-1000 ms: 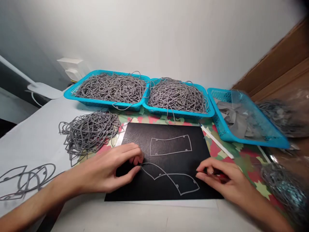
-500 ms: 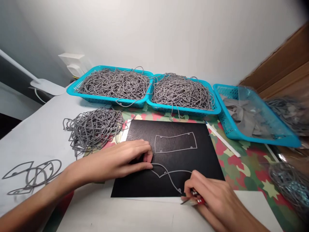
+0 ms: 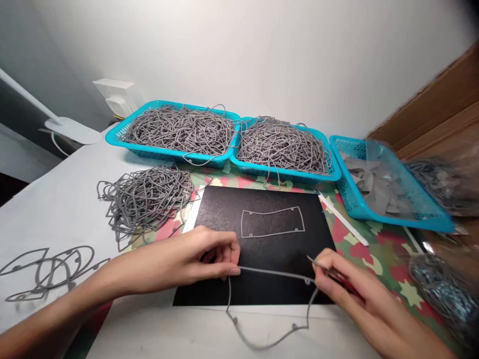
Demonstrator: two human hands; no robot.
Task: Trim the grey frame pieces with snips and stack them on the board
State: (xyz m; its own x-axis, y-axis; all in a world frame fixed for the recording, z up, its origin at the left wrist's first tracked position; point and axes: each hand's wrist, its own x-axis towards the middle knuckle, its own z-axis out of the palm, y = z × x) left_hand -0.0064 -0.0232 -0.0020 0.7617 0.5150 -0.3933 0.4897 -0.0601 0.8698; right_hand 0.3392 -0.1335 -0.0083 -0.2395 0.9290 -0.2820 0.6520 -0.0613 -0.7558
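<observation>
A thin grey rubber gasket [image 3: 277, 272] with small ring tabs stretches between my hands, its lower side drooping over the mat's front edge. My left hand [image 3: 213, 254] pinches one end between thumb and fingers. At the other end my right hand [image 3: 348, 289] is closed on the gasket and also holds a slim pointed metal tool [image 3: 329, 273] with some red on it; its exact kind is hidden by the fingers. Beneath lies a black mat [image 3: 209, 209]. Another gasket [image 3: 273, 213], roughly rectangular with curved long sides, rests flat on it beyond my hands.
A heap of grey gaskets [image 3: 149, 199] sits left of the mat, with several loose ones [image 3: 63, 269] nearer me. Two blue baskets [image 3: 175, 153] full of gaskets stand behind. A third blue basket [image 3: 407, 222], a white strip [image 3: 344, 219] and bagged gaskets [image 3: 445, 289] are at right.
The gasket, crossed over itself on the mat before, is now opened out and pulled taut along its upper side. My right hand has moved right and slightly up, its tool tip now pointing up-left.
</observation>
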